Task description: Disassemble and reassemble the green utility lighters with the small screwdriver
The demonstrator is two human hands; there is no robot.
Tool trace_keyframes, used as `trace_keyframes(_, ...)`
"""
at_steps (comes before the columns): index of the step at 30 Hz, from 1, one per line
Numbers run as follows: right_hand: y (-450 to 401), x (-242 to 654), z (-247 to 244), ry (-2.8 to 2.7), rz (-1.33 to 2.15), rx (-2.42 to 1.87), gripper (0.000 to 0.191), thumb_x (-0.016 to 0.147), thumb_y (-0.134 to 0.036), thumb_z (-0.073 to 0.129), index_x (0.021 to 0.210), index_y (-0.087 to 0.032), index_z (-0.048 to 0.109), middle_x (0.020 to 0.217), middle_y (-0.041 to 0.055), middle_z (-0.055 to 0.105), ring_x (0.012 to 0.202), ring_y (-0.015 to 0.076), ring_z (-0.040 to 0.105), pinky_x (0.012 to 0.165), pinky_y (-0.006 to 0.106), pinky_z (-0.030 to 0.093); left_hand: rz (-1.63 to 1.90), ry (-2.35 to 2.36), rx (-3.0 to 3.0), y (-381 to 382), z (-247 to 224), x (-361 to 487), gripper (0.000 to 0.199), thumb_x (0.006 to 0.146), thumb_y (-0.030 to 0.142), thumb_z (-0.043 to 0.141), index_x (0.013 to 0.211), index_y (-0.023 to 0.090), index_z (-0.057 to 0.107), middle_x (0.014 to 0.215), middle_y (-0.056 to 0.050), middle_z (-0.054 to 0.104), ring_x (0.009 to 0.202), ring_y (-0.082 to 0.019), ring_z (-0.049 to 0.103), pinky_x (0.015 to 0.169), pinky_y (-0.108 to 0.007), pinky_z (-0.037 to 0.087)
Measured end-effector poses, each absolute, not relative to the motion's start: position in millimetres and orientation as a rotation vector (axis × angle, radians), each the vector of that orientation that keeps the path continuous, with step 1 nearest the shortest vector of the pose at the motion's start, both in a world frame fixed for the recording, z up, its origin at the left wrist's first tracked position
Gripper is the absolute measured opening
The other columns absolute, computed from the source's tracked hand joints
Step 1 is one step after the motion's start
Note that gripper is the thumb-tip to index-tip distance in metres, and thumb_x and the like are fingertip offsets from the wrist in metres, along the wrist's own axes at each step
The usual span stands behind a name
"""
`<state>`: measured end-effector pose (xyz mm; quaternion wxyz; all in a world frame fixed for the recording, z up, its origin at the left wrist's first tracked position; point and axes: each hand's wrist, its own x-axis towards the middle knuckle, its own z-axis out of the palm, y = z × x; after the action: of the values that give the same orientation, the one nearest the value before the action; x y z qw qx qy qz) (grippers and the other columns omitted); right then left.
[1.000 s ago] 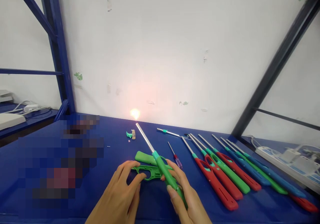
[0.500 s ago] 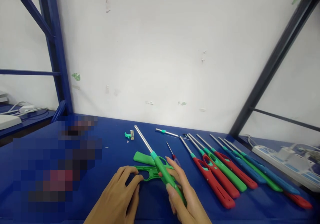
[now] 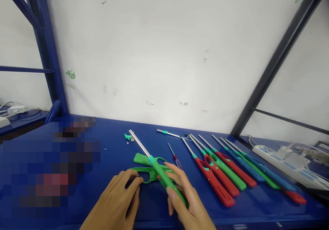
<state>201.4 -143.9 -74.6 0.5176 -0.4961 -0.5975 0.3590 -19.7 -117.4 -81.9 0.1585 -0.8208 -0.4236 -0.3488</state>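
My right hand (image 3: pixel 186 197) is closed around the handle of a green long-necked lighter (image 3: pixel 163 175), its metal tube slanting up and left. My left hand (image 3: pixel 115 197) has its fingers bent over the left end of an open green lighter housing half (image 3: pixel 152 174), flat on the table. The lighter crosses in front of that half. Just behind lies another green housing half (image 3: pixel 141 158), partly hidden. A small screwdriver (image 3: pixel 177 159) with a clear and red handle rests beyond my right fingers. A teal trigger piece (image 3: pixel 127 136) lies near the lighter's tip.
Several red, green and blue lighters (image 3: pixel 218 185) lie side by side on the right of the blue table (image 3: pixel 108 168). A loose metal tube with a teal collar (image 3: pixel 168 133) is at the back. White power strips (image 3: pixel 280 161) sit at far right. Blurred patches cover the left.
The view has shifted slightly, moving the table's contents leftward. The lighter's tip now overlaps the small part beside the teal trigger piece. Both hands keep their hold.
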Motion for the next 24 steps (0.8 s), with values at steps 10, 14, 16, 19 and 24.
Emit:
trace_keyframes(10,-137,202,-85,-1.437,0.948,-1.153,0.059,0.096,-0.063,0.061,0.148,-0.037,0.054,0.133,0.0102,0.069,0.054,0.0101,0.054,0.052,0.026,0.049,-0.892,-1.292,-2.378,-122,-83,-20,0.032,0.098,0.012,0.046,0.12,0.025,0.065,0.118,-0.007,0.072,0.108,-0.025,0.074,0.096,-0.046,0.065)
trace_keyframes(14,-135,203,-87,-1.425,0.91,-1.172,0.06,0.095,-0.065,0.061,0.147,-0.036,0.056,0.129,0.0107,0.072,0.052,0.0104,0.053,0.049,0.026,0.048,-0.85,-1.372,-2.457,-124,-81,-20,0.035,0.099,0.011,0.046,0.123,0.028,0.065,0.122,-0.004,0.072,0.111,-0.023,0.072,0.101,-0.044,0.063)
trace_keyframes(16,-134,204,-88,-1.42,0.907,-1.188,0.061,0.095,-0.066,0.06,0.147,-0.036,0.056,0.129,0.0105,0.072,0.052,0.0105,0.052,0.049,0.026,0.047,-0.84,-1.376,-2.468,-124,-80,-20,0.035,0.098,0.01,0.046,0.121,0.028,0.065,0.12,-0.003,0.072,0.11,-0.023,0.072,0.101,-0.043,0.062)
trace_keyframes(19,-133,203,-90,-1.4,0.932,-1.179,0.061,0.095,-0.067,0.06,0.148,-0.036,0.056,0.13,0.0097,0.071,0.052,0.0091,0.051,0.049,0.024,0.047,-0.824,-1.336,-2.427,-124,-81,-21,0.034,0.096,0.01,0.047,0.118,0.027,0.066,0.118,-0.004,0.073,0.109,-0.023,0.073,0.1,-0.043,0.063)
trace_keyframes(24,-131,213,-82,-1.346,0.889,-1.167,0.061,0.101,-0.066,0.051,0.149,-0.028,0.053,0.112,0.0093,0.074,0.055,0.0123,0.058,0.051,0.026,0.05,-0.883,-1.181,-2.314,-114,-93,-28,0.029,0.097,0.017,0.05,0.116,0.027,0.067,0.115,-0.003,0.076,0.105,-0.022,0.075,0.094,-0.035,0.064)
